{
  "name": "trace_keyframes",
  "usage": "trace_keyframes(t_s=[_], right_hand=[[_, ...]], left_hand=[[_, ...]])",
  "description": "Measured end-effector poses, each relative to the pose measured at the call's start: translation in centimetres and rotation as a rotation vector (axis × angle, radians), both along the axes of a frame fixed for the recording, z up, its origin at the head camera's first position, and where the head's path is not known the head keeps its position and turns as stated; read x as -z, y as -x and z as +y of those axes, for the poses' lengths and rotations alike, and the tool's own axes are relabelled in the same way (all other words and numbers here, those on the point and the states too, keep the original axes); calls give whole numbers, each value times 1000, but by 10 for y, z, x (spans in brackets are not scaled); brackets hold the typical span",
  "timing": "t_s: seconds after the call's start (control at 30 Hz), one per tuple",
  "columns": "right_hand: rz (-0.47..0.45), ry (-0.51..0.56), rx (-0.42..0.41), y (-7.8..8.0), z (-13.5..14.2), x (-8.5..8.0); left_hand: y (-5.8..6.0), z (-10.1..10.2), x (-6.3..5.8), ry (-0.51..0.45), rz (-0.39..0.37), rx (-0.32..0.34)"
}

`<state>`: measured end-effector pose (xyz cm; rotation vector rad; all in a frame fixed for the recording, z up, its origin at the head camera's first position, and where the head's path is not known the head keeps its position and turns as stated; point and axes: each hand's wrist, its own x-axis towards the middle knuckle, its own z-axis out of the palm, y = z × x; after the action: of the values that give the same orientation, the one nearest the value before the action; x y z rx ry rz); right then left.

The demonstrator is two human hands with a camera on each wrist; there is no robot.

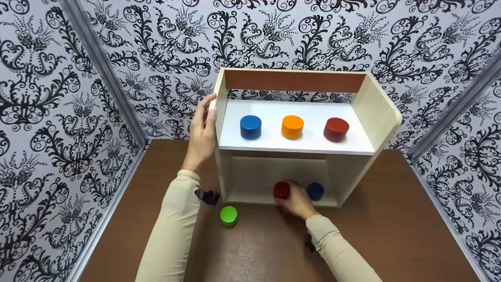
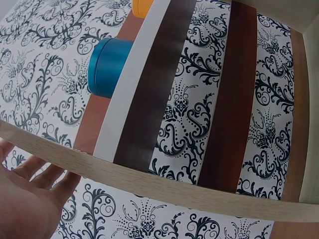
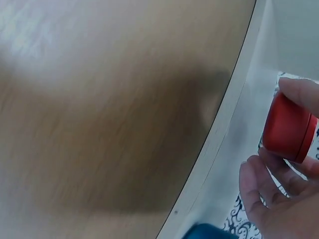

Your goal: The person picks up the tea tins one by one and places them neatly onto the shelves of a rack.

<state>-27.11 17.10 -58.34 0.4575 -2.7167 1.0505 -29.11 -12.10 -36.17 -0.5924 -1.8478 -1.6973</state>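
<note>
My left hand (image 1: pixel 202 135) holds the left side panel of a two-level wooden shelf (image 1: pixel 385 105), with the thumb at its front edge. In the left wrist view its fingers (image 2: pixel 47 177) lie along the panel's outer side. Low in the front opening, my right hand (image 1: pixel 295 200) grips a red cylinder (image 1: pixel 282 190) between thumb and fingers. A seam rings this red cylinder (image 3: pixel 286 127) near one end in the right wrist view. Just right of that hand stands a dark blue cylinder (image 1: pixel 315 191) in the lower compartment.
A blue cylinder (image 1: pixel 250 127), an orange cylinder (image 1: pixel 292 127) and another red cylinder (image 1: pixel 336 129) stand in a row on the white upper board (image 1: pixel 270 107). A green cylinder (image 1: pixel 228 216) sits on the brown table (image 1: pixel 250 250) before the shelf. Patterned walls (image 1: pixel 176 35) enclose the table.
</note>
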Motion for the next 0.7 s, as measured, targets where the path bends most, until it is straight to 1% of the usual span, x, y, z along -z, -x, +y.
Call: trace_keyframes(t_s=[0.27, 0.47, 0.7], right_hand=[[-24, -13, 58, 5, 4, 9], [-51, -33, 93, 7, 2, 12], [-39, -50, 115, 8, 1, 14]], left_hand=[[0, 0, 0, 30, -9, -24], [1, 0, -1, 25, -1, -23], [0, 0, 0, 23, -5, -19]])
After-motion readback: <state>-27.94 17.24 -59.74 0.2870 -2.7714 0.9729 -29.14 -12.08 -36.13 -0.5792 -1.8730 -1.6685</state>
